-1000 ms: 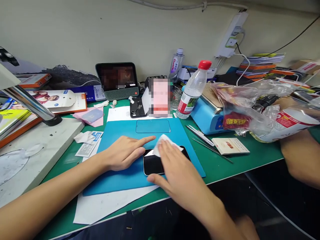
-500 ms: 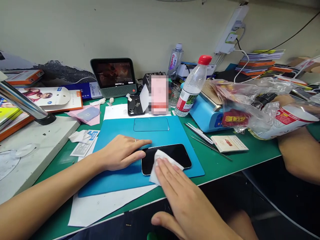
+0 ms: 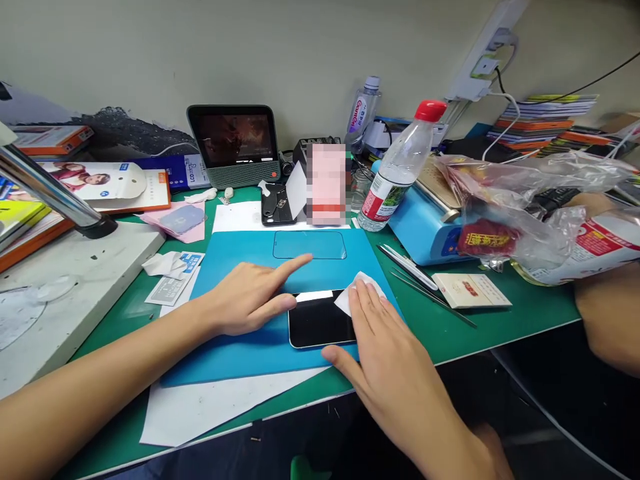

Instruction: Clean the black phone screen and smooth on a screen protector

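Note:
A smartphone [image 3: 320,325] with a dark screen and light frame lies face up on the blue mat [image 3: 240,257]. My right hand [image 3: 393,340] presses a white wipe [image 3: 345,301] onto the phone's right end, fingers together and flat, thumb apart near the lower edge. That end of the phone is hidden under the hand. Resting on the mat, my left hand [image 3: 255,297] has its index finger stretched out and its thumb tip at the phone's upper left corner. Behind the phone lies a clear screen protector [image 3: 310,245] with a black border.
Tweezers [image 3: 435,293] and a small white box [image 3: 471,291] lie right of the mat. A red-capped bottle [image 3: 400,170], a blue device [image 3: 425,227] and plastic bags [image 3: 530,213] stand behind. A lamp post [image 3: 55,190] rises at left; a display [image 3: 235,143] stands at the back. Another person's arm [image 3: 610,313] is at right.
My right hand has slid the wipe across the screen towards the phone's far right end. My left index finger has lifted slightly, its thumb staying at the phone's corner. The view has shifted slightly.

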The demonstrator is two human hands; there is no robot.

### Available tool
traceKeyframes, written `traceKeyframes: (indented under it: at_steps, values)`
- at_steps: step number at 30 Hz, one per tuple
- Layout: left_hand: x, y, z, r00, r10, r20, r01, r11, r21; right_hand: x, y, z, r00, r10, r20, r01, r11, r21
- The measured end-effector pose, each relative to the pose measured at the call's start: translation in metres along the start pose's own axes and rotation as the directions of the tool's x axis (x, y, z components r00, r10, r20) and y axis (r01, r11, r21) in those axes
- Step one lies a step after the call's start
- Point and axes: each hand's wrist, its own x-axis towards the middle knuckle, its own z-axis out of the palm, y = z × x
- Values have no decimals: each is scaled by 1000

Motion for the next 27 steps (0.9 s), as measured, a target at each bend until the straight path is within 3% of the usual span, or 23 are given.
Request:
traceKeyframes:
  at_steps: [4,9,15,21,27]
  values:
    - [0,0,0,993,-92,-73,92,996,-7,17,-41,10,998,-69,10,69,996,59]
    - [1,2,-3,998,-60,-17,60,998,-1,29,-69,14,996,-79,37,73,988,137]
    - [0,3,0,996,-49,-70,53,998,43,7,-61,10,980,-195,-27,197,973,121]
    - [-1,4,0,997,-68,-23,69,996,59,-5,-58,11,972,-226,-56,232,966,115]
    - [-3,2,4,998,-63,-9,64,997,49,-27,-12,-3,948,-310,-72,314,948,52]
